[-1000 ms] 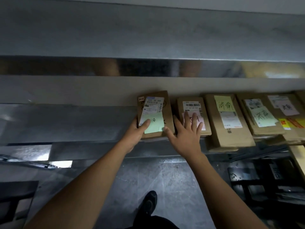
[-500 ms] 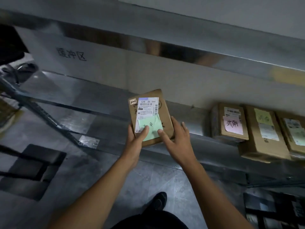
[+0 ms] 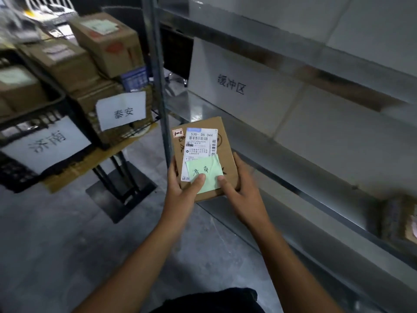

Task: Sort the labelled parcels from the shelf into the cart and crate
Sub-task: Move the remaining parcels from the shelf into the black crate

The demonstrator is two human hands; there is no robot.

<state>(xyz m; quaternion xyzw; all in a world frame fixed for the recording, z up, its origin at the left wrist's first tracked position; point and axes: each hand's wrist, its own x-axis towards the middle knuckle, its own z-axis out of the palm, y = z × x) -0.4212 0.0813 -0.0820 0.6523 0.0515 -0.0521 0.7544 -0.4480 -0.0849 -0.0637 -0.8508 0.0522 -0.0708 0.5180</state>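
I hold a flat brown parcel (image 3: 222,141) in front of me with both hands, off the shelf. It carries a white shipping label and a green note with handwriting. My left hand (image 3: 182,190) grips its left lower edge, thumb on the green note. My right hand (image 3: 243,193) grips the right lower edge, thumb on the note's corner. At the left stands a black crate (image 3: 27,123) with a white paper sign, holding boxes. Beside it a wire cart (image 3: 126,123) with another white sign holds several brown boxes. The metal shelf (image 3: 293,154) runs along the right.
A vertical metal shelf post (image 3: 158,86) stands between the cart and the parcel. A white sign (image 3: 232,84) hangs at the shelf's back. One more parcel (image 3: 406,224) sits blurred at the far right of the shelf. Grey floor lies below.
The parcel has come off the shelf and I have turned left with it; the crate and cart are now in view. Both hands keep their grip on it.
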